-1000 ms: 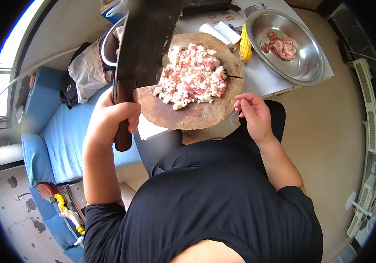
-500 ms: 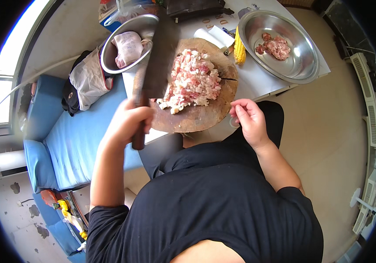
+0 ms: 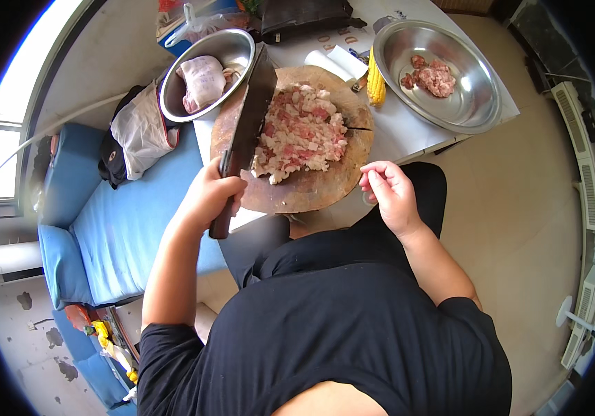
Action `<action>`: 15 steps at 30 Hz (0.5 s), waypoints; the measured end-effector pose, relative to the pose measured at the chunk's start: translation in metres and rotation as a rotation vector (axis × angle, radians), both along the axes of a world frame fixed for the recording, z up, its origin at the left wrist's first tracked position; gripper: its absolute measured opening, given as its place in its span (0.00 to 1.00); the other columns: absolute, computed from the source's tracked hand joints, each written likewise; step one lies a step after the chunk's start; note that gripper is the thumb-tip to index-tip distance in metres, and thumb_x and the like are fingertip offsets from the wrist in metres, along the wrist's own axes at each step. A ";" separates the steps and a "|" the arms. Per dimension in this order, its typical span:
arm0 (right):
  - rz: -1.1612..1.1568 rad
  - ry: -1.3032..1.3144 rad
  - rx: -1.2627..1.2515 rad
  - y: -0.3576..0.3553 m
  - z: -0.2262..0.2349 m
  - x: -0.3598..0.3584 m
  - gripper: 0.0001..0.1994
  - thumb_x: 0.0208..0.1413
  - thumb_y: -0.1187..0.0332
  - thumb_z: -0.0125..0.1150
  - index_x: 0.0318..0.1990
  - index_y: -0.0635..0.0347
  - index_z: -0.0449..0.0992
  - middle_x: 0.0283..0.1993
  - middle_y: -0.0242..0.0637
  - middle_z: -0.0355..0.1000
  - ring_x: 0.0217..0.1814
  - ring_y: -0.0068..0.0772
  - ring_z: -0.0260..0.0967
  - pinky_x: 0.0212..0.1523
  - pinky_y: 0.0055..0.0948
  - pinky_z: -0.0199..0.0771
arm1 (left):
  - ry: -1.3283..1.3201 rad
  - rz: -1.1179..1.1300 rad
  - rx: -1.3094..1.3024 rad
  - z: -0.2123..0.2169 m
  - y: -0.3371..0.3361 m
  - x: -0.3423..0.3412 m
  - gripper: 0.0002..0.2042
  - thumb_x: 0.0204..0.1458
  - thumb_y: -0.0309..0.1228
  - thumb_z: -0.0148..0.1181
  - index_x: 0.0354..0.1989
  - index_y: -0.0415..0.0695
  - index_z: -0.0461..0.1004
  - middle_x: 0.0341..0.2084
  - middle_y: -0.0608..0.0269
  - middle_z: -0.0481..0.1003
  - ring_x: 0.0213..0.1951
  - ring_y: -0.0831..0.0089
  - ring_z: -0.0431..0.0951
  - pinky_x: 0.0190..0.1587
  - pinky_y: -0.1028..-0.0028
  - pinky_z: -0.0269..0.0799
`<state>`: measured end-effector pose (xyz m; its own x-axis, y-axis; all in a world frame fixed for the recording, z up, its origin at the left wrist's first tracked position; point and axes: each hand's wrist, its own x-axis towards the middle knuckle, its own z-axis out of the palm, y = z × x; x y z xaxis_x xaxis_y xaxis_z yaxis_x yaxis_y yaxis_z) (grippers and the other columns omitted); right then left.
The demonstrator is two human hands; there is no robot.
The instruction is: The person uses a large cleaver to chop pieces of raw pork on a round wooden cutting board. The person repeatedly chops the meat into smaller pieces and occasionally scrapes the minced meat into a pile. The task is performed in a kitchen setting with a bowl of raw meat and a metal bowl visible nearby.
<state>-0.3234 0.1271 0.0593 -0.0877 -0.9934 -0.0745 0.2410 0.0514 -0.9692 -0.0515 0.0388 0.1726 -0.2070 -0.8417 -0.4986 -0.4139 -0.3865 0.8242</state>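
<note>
My left hand point(image 3: 211, 191) is wrapped round the wooden handle of a large dark cleaver point(image 3: 254, 104). The blade points away from me, at the left side of a heap of chopped pink and white meat point(image 3: 304, 135). Whether its edge touches the meat is hard to tell. Under the heap lies a round wooden chopping block point(image 3: 297, 199), with a dark crack on its right side. My right hand point(image 3: 391, 194) hovers just off the block's right edge, fingers loosely curled in and thumb against them, with nothing visible in them.
A metal bowl point(image 3: 165, 87) holding a wrapped pack of meat stands left of the block. To the right are a corn cob point(image 3: 375, 83) and a wide metal basin point(image 3: 488, 90) with minced meat in it. A black bag point(image 3: 304, 21) lies behind, and a blue sofa point(image 3: 131, 229) stands left.
The cleaver blade, blurred before, is now sharp and turned more edge-on beside the meat. The meat looks flatter and more spread. My right hand has barely moved.
</note>
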 end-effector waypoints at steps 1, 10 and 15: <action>-0.013 0.009 0.009 0.000 0.000 -0.002 0.07 0.61 0.69 0.49 0.41 0.62 0.71 0.32 0.29 0.69 0.34 0.16 0.63 0.35 0.16 0.64 | -0.001 -0.001 -0.001 0.014 0.002 -0.003 0.07 0.40 0.24 0.54 0.28 0.40 0.63 0.14 0.63 0.66 0.13 0.75 0.66 0.17 0.77 0.62; -0.005 0.011 -0.032 -0.012 0.002 0.002 0.07 0.61 0.69 0.49 0.42 0.61 0.71 0.31 0.27 0.69 0.32 0.15 0.63 0.32 0.15 0.64 | 0.094 -0.001 0.085 -0.018 0.001 0.014 0.07 0.41 0.25 0.54 0.27 0.39 0.63 0.14 0.63 0.66 0.14 0.75 0.67 0.18 0.76 0.63; -0.075 0.057 -0.008 -0.011 -0.009 -0.014 0.08 0.61 0.68 0.49 0.42 0.61 0.71 0.31 0.27 0.69 0.32 0.15 0.63 0.31 0.15 0.63 | 0.121 0.026 -0.057 0.038 0.005 -0.012 0.07 0.40 0.24 0.53 0.26 0.39 0.63 0.13 0.63 0.66 0.12 0.76 0.65 0.16 0.78 0.62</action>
